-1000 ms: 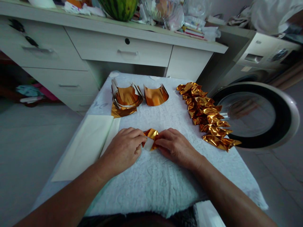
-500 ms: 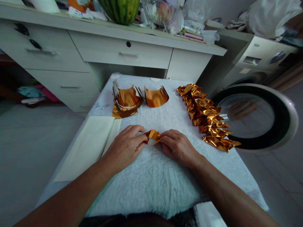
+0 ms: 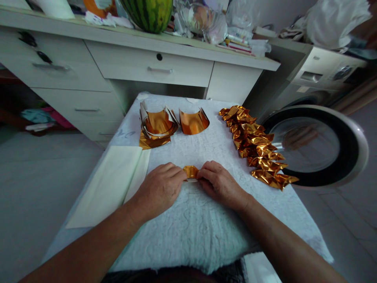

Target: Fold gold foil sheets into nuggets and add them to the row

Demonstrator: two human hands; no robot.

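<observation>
1. Right at the clock's centre, on the pale quilted cloth (image 3: 182,232), sits the gold foil piece (image 3: 191,171), a hand at each end and a white edge showing along its near side.

2. At nine o'clock, the left hand (image 3: 161,189) grasps the foil's left end, its fingers bent and drawn close together (the thumb is mostly hidden, so its exact placing I cannot tell).

3. At three o'clock, the right hand (image 3: 222,184) pinches the other end, its fingers curled and nearly closed; only a short stretch of foil shows between the two grips.

4. Farther off at twelve o'clock stands a curved gold sheet (image 3: 194,122), with the nested stack of sheets (image 3: 159,125) just beside it at eleven.

5. The twisted foil pieces (image 3: 253,139) run in an overlapping row from one round to three o'clock.

6. Beyond the left hand, around nine, lies the folded white paper (image 3: 106,182).

7. Outermost are the watermelon (image 3: 149,13) on the counter (image 3: 188,49) past eleven, and the washing machine (image 3: 312,72) near two, its round door open.
</observation>
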